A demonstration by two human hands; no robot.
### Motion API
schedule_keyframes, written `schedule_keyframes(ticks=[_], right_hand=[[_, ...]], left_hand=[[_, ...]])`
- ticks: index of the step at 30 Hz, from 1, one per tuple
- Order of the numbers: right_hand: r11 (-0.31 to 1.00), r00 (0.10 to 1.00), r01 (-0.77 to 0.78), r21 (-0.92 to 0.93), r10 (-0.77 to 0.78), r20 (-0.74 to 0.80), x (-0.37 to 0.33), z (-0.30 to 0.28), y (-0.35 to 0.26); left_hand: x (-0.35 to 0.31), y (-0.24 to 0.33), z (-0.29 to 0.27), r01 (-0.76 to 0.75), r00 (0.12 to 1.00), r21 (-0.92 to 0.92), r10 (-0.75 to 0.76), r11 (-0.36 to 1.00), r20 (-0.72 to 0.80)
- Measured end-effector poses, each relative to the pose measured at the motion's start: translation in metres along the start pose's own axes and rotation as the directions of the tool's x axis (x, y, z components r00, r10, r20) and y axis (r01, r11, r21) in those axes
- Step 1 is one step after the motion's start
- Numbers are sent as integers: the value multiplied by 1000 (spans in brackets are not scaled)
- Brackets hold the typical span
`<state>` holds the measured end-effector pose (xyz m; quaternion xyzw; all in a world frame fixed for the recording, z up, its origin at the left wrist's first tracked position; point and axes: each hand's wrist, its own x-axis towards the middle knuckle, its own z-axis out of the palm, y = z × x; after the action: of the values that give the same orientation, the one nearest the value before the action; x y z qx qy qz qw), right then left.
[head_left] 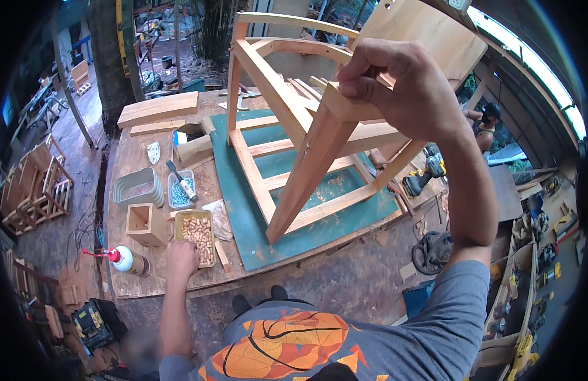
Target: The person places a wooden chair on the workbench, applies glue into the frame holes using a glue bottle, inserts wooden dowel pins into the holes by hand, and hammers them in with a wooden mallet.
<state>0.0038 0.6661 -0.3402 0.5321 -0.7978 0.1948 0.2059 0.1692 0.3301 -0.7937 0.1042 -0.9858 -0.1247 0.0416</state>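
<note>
A pale wooden chair frame with slatted lower rails stands tilted toward me on a green mat on the workbench. My right hand is closed at the top of its near leg, thumb and curled fingers against the wood. Small round marks show on the side of that leg. My left hand is at the near left edge of a yellowish tray filled with short wooden dowels. Its fingers are curled, with the tips hidden, so anything between them does not show.
Left of the tray are a wooden box, a red-capped glue bottle, grey tubs and a brush over a tub of blue bits. A yellow cordless drill lies right of the frame. Another person is at far right.
</note>
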Motion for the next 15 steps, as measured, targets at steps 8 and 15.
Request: schedule_keyframes(ticks=[8,15], right_hand=[[936,989,-122,330,142,-39,-17,-13,51],[847,886,-460,265,459,70,-26,-7,112]], left_hand=[[10,-5,3,-86,995,139,78,987,59],[10,13,-3,-57,976,290,-9,955,220]])
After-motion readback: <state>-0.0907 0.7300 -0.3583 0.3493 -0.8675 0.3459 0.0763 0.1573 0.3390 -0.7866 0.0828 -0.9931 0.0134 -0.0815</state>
